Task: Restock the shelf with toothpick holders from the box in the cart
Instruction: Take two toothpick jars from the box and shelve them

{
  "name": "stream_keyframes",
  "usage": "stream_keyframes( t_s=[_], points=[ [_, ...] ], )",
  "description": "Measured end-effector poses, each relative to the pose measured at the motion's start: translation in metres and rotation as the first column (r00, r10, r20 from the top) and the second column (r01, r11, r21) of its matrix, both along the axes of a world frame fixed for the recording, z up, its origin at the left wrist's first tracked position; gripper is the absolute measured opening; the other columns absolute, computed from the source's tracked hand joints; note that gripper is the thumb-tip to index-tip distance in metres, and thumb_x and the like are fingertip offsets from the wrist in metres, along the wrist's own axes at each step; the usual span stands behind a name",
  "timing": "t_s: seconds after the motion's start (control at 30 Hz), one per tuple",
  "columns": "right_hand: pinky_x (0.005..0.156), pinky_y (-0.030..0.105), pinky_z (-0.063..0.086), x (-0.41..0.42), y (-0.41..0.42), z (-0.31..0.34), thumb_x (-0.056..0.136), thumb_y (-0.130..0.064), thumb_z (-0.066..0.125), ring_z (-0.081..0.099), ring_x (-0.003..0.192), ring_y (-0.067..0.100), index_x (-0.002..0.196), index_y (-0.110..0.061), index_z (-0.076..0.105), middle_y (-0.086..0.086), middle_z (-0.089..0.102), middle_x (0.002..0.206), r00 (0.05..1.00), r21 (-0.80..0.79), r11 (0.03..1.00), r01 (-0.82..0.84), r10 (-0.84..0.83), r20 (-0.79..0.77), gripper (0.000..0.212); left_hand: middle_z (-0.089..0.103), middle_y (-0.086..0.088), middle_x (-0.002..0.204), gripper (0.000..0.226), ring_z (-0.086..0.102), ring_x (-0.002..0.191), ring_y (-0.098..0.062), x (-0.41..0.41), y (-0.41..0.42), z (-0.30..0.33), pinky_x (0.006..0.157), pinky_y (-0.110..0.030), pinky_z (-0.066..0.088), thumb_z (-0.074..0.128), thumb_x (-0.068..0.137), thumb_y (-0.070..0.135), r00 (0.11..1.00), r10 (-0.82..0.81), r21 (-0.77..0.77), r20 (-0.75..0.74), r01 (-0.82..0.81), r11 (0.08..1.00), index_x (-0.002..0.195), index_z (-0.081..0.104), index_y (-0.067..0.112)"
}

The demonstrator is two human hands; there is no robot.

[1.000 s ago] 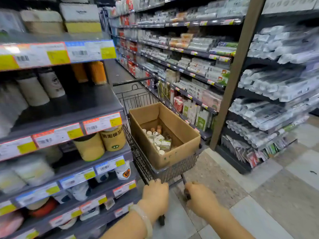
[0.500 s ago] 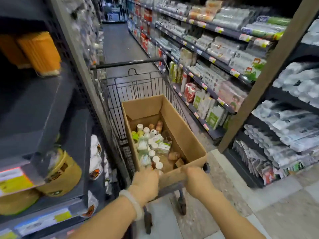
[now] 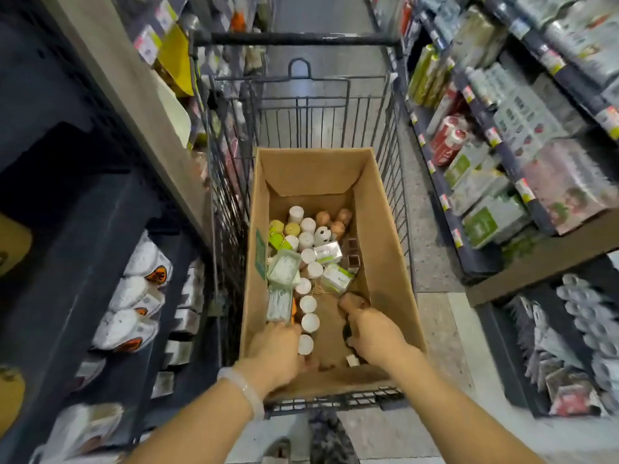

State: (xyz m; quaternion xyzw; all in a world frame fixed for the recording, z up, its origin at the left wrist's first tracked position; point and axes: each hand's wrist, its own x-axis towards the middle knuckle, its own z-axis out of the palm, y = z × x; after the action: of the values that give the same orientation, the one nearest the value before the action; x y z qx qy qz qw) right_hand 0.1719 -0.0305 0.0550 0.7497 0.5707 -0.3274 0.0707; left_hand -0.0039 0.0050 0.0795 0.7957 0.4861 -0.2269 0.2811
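- Left hand: inside the near end of the cardboard box, fingers curled downward over a white-capped toothpick holder; whether the grip has closed on it cannot be told, since the fingertips are hidden.
- Right hand: also inside the box, on the right side, fingers bent toward a brown holder at its fingertips; contact is unclear.
- Toothpick holders: a row of upright white-capped cylinders runs away from the left hand along the box's long axis; clear packs lie just left of the row.
- Judgement: the left hand is nearer the row and the shelf, which stands to the left of the cart, so the lift goes up and leftward.
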Motion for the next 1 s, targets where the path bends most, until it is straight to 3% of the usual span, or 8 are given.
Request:
stream_keyframes(
  t_s=[0.2, 0.33, 0.43, 0.53, 0.73, 0.9, 1.0],
  points=[
    [0.097, 0.038, 0.042, 0.014, 0.035, -0.072, 0.090, -0.019, 0.055, 0.046, 0.120, 0.032, 0.127, -0.012, 0.046, 0.014, 0.046, 0.131, 0.997, -0.173, 0.982, -0.081, 0.079, -0.018, 0.039, 0.048, -0.006, 0.128, 0.051, 0.046, 0.117, -0.027, 0.025, 0.016, -0.054, 0.095, -0.041, 0.044, 0.060, 0.085, 0.048, 0.990, 0.135, -0.142, -0.033, -0.139, 0.980, 0.124, 0.050, 0.017],
    [0.099, 0.040, 0.040, 0.021, 0.056, -0.118, 0.090, -0.016, 0.054, 0.041, 0.123, 0.033, 0.140, -0.011, 0.035, 0.014, 0.040, 0.136, 0.997, -0.172, 0.983, 0.070, -0.063, 0.046, 0.054, 0.053, -0.003, 0.122, 0.041, 0.051, 0.113, -0.025, 0.036, 0.023, -0.095, 0.093, -0.041, 0.046, 0.061, 0.085, 0.043, 0.985, 0.169, -0.186, -0.025, -0.171, 0.968, 0.117, 0.055, 0.019],
    [0.102, 0.040, 0.035, 0.025, 0.068, -0.152, 0.092, -0.017, 0.049, 0.037, 0.125, 0.033, 0.136, -0.013, 0.039, 0.015, 0.037, 0.137, 0.980, -0.118, 0.974, 0.191, -0.183, 0.075, 0.045, 0.050, -0.005, 0.126, 0.043, 0.047, 0.118, -0.026, 0.044, 0.031, -0.120, 0.096, -0.039, 0.044, 0.057, 0.089, 0.037, 0.983, 0.185, -0.206, -0.013, -0.183, 0.961, 0.126, 0.050, 0.016],
    [0.102, 0.041, 0.035, 0.023, 0.077, -0.180, 0.091, -0.010, 0.049, 0.035, 0.126, 0.033, 0.133, -0.012, 0.041, 0.015, 0.035, 0.138, 0.970, -0.088, 0.972, 0.219, -0.207, 0.127, 0.043, 0.050, -0.008, 0.127, 0.038, 0.049, 0.115, -0.028, 0.048, 0.043, -0.139, 0.091, -0.038, 0.046, 0.054, 0.091, 0.031, 0.978, 0.205, -0.185, 0.036, -0.195, 0.963, 0.124, 0.050, 0.013],
    [0.113, 0.045, 0.023, 0.032, 0.080, -0.221, 0.089, -0.010, 0.047, 0.026, 0.135, 0.038, 0.143, -0.003, 0.021, 0.022, 0.029, 0.144, 0.955, -0.162, 0.953, 0.255, -0.221, 0.200, 0.060, 0.053, -0.010, 0.126, 0.031, 0.049, 0.115, -0.026, 0.054, 0.060, -0.157, 0.092, -0.028, 0.035, 0.050, 0.094, 0.024, 0.962, 0.246, -0.182, 0.116, -0.222, 0.958, 0.120, 0.055, 0.009],
    [0.103, 0.041, 0.031, 0.035, 0.085, -0.224, 0.083, -0.015, 0.061, 0.041, 0.120, 0.033, 0.125, -0.009, 0.038, 0.016, 0.044, 0.129, 0.927, -0.163, 0.976, 0.141, -0.072, 0.367, 0.048, 0.054, -0.008, 0.123, 0.029, 0.053, 0.111, -0.027, 0.055, 0.059, -0.158, 0.086, -0.034, 0.044, 0.052, 0.093, 0.027, 0.929, 0.348, -0.226, 0.129, -0.314, 0.922, 0.118, 0.056, 0.012],
    [0.104, 0.041, 0.030, 0.035, 0.088, -0.217, 0.081, -0.014, 0.064, 0.040, 0.118, 0.032, 0.122, -0.008, 0.042, 0.013, 0.044, 0.128, 0.949, -0.156, 0.971, 0.182, -0.132, 0.286, 0.048, 0.053, -0.008, 0.127, 0.034, 0.052, 0.115, -0.027, 0.055, 0.059, -0.156, 0.089, -0.032, 0.043, 0.051, 0.094, 0.027, 0.913, 0.391, -0.279, 0.120, -0.347, 0.895, 0.126, 0.052, 0.013]
  ],
)
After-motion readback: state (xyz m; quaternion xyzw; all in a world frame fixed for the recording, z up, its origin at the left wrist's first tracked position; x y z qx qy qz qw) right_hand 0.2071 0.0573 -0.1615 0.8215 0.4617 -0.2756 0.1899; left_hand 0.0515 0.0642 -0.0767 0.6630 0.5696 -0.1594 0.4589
